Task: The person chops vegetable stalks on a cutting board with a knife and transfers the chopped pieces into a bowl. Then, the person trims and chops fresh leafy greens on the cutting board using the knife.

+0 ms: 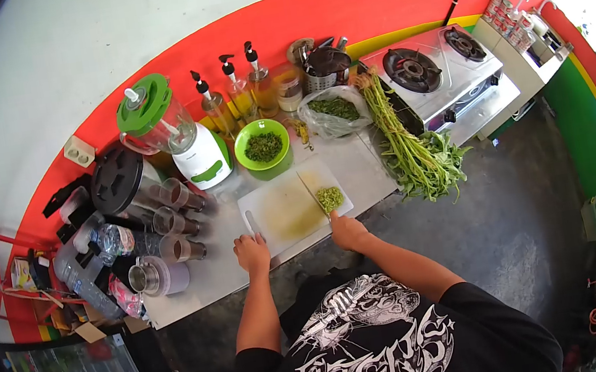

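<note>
My right hand (349,231) is closed round the handle of a knife (310,190), whose blade lies across the right part of a white cutting board (253,206). Right of the blade is a small heap of chopped green stems (330,198). My left hand (252,254) grips the board's near left edge, beside its handle slot. A wet greenish stain marks the board's middle. Just behind the board stands a green bowl (265,169) of chopped leaves (263,146).
A bundle of leafy stems (415,145) hangs over the counter's front edge, near a gas stove (443,72). A plastic bag of greens (335,111), pump bottles (240,94) and a blender (193,151) stand behind. Dark-filled cups (182,247) and a metal-rimmed jar (159,274) sit left.
</note>
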`<action>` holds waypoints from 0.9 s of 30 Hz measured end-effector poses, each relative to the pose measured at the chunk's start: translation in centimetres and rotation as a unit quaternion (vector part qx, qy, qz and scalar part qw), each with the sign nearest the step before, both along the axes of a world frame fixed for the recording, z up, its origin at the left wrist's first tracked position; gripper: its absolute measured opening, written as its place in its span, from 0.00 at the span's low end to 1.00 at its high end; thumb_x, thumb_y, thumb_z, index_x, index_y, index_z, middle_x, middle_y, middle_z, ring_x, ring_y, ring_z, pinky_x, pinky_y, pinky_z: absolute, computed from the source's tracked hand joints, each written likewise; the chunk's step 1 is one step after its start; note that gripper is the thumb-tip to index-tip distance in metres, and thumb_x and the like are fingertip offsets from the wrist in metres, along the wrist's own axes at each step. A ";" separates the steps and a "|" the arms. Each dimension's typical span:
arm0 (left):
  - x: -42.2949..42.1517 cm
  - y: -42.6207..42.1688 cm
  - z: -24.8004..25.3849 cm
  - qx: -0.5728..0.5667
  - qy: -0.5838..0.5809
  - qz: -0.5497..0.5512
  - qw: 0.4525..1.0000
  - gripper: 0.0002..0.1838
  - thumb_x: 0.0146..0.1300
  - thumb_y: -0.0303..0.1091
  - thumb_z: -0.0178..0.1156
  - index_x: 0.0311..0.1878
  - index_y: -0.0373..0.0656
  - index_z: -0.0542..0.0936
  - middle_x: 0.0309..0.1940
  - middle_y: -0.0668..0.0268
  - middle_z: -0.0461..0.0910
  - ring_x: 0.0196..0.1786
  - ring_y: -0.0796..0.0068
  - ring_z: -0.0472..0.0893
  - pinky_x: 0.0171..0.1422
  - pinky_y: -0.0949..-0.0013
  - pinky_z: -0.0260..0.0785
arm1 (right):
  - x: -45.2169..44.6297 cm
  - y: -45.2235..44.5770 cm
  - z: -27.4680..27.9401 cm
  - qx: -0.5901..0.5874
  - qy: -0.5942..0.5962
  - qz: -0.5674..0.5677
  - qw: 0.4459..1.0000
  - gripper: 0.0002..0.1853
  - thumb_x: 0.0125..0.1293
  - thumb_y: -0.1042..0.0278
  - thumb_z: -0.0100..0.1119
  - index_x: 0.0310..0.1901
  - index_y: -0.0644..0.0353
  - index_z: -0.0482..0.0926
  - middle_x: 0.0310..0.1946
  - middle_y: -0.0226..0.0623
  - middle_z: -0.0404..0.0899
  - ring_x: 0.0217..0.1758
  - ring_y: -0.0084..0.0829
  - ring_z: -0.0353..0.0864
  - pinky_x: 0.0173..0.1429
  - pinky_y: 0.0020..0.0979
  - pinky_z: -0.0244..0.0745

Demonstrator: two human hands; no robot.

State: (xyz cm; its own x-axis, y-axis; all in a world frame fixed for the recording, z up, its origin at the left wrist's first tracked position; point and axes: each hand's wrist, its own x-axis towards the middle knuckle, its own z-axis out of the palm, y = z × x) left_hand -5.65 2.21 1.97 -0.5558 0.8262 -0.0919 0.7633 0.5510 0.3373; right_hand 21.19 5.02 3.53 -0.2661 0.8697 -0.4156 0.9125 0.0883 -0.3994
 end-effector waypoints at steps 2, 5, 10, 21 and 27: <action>-0.4 0.0 0.4 -0.014 0.029 -0.042 0.999 0.17 0.70 0.43 0.60 0.45 0.36 0.78 0.47 0.53 0.79 0.55 0.51 0.79 0.57 0.53 0.76 | 0.0 -0.2 0.8 0.002 0.005 -0.009 1.000 0.18 0.67 0.68 0.51 0.55 0.67 0.65 0.39 0.63 0.83 0.45 0.61 0.85 0.50 0.56 0.79; -1.3 0.6 0.3 -0.048 0.026 -0.083 0.995 0.17 0.70 0.43 0.60 0.45 0.34 0.78 0.49 0.51 0.78 0.51 0.49 0.82 0.54 0.52 0.79 | -0.2 -0.7 2.0 -0.018 0.010 0.024 0.999 0.21 0.66 0.65 0.55 0.56 0.65 0.65 0.39 0.62 0.83 0.45 0.61 0.85 0.50 0.57 0.79; -2.7 0.8 0.3 0.041 -0.165 -0.018 0.985 0.16 0.70 0.40 0.59 0.45 0.33 0.76 0.34 0.54 0.83 0.43 0.56 0.86 0.48 0.54 0.77 | 0.7 -1.9 3.1 0.006 0.011 0.015 1.000 0.25 0.62 0.61 0.63 0.58 0.59 0.67 0.39 0.59 0.84 0.45 0.61 0.84 0.49 0.57 0.78; -2.8 0.2 0.0 -0.020 -0.676 -0.024 0.736 0.20 0.76 0.49 0.58 0.41 0.38 0.79 0.34 0.69 0.75 0.39 0.76 0.75 0.42 0.68 0.68 | 0.8 -4.7 6.5 0.044 0.073 -0.099 0.991 0.23 0.59 0.61 0.62 0.58 0.53 0.78 0.40 0.53 0.85 0.47 0.56 0.83 0.52 0.52 0.78; -3.1 -1.1 -0.9 0.013 -0.781 -0.008 0.624 0.20 0.78 0.46 0.55 0.53 0.35 0.78 0.44 0.63 0.81 0.49 0.71 0.81 0.55 0.63 0.76 | 0.8 -5.7 9.4 0.111 0.106 -0.144 0.978 0.20 0.58 0.61 0.65 0.53 0.54 0.84 0.37 0.50 0.86 0.43 0.53 0.85 0.50 0.48 0.79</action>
State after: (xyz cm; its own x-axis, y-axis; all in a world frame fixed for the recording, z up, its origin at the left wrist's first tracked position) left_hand -8.78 1.11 1.07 0.2038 0.8433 -0.4973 -0.5029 0.5260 0.6859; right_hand 21.94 -0.67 12.91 -0.0563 0.9838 -0.1703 0.8113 -0.0544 -0.5821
